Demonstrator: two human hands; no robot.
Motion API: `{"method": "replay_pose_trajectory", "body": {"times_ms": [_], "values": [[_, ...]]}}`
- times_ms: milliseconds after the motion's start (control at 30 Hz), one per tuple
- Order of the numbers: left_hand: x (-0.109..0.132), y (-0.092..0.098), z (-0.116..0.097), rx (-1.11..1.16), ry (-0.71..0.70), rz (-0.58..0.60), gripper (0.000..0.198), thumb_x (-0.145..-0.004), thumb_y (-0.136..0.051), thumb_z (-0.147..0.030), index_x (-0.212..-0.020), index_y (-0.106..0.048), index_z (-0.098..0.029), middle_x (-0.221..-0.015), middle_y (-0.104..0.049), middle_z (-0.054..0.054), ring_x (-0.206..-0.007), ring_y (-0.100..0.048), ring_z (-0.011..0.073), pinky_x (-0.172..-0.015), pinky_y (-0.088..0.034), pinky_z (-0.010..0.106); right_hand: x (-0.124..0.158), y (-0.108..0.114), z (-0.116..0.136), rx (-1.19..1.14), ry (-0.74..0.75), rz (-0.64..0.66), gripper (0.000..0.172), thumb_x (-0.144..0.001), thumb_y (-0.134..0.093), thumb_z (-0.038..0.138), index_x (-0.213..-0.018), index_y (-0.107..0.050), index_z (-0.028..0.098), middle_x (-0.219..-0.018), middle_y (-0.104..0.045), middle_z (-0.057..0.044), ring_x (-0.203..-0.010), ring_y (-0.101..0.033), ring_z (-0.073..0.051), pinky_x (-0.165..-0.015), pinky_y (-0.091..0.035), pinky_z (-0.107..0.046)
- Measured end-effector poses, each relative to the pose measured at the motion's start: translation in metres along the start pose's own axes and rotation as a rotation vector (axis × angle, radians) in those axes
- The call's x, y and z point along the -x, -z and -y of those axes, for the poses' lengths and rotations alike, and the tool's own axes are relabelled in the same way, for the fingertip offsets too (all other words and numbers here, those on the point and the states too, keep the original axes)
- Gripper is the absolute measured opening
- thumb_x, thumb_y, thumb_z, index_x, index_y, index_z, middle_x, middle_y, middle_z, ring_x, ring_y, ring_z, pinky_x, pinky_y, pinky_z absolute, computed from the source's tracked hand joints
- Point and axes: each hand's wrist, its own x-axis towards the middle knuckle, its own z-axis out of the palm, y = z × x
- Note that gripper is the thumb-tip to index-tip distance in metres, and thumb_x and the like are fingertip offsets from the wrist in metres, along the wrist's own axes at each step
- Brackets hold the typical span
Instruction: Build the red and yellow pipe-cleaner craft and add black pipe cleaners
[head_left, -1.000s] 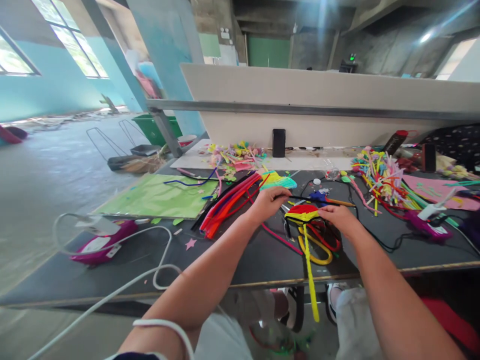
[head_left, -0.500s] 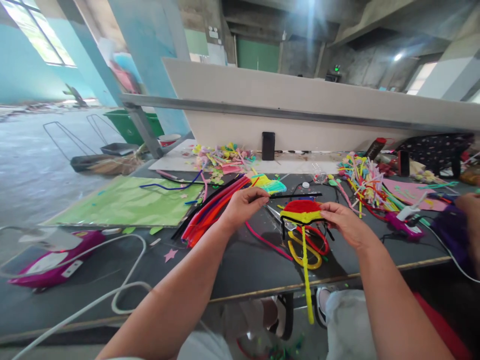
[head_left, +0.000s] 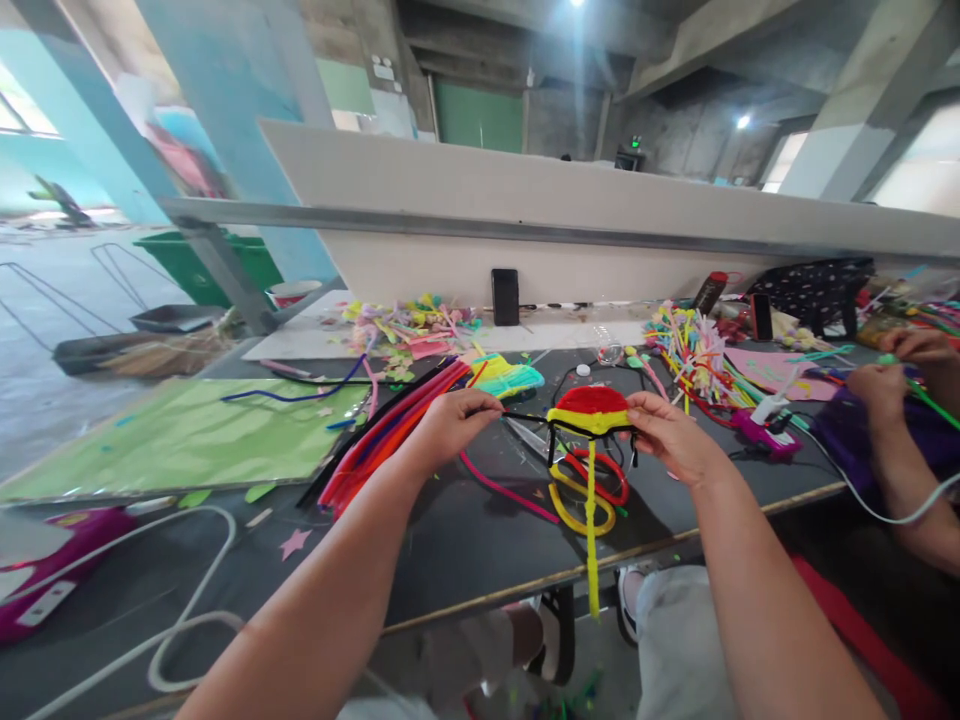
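Note:
My right hand pinches the right edge of a pipe-cleaner piece with a red dome, a yellow band and black strands below it. A long yellow stem hangs from its middle past the table edge. Between thumb and fingers, my left hand grips one end of a black pipe cleaner, which runs toward the piece's left side. Whether it is joined there I cannot tell. Under the piece lie a yellow loop, a red loop and scissors, partly hidden.
Loose pipe cleaners lie by my left forearm, beside a green sheet. A phone leans on the back board. Purple power strips with white cables sit on the table. At right, a co-worker's hands hold something green.
The view has swung right, bringing the co-worker's hands in. The black pipe cleaner in my left hand has swung down from above the piece to its left edge.

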Motion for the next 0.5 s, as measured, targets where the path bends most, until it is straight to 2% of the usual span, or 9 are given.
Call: {"method": "replay_pose_trajectory", "body": {"times_ms": [133,300,500], "values": [[0.001,-0.005,0.001,0.157,0.103,0.102,0.022,-0.077,-0.058,-0.033,-0.081,-0.067,-0.014,-0.08,-0.066,0.003,-0.074,-0.058,0.0144,-0.068,-0.043,0.022,0.001,-0.004,0.0,-0.031,-0.004,0.042,0.026,-0.074,-0.068,0.036,-0.093,-0.056,0.022,-0.077,-0.059,0.002,-0.061,-0.053,-0.008,-0.044,-0.025,-0.019],[0.003,-0.018,-0.007,0.316,0.26,0.2,0.026,-0.074,-0.06,-0.036,-0.083,-0.065,-0.012,-0.063,-0.057,-0.002,-0.054,-0.045,0.0084,-0.052,-0.034,0.019,0.0,-0.015,-0.001,-0.055,-0.017,0.08,0.026,-0.073,-0.07,0.034,-0.091,-0.056,0.021,-0.077,-0.057,0.002,-0.062,-0.052,-0.008,-0.044,-0.025,-0.018],[0.004,-0.034,-0.017,0.508,0.306,0.329,0.014,-0.068,-0.058,-0.021,-0.077,-0.063,-0.011,-0.06,-0.052,-0.003,-0.051,-0.041,0.0064,-0.05,-0.032,0.018,-0.003,-0.026,-0.004,-0.1,-0.023,0.11,0.025,-0.074,-0.07,0.033,-0.09,-0.056,0.02,-0.073,-0.057,0.002,-0.06,-0.05,-0.007,-0.041,-0.023,-0.016]]}}
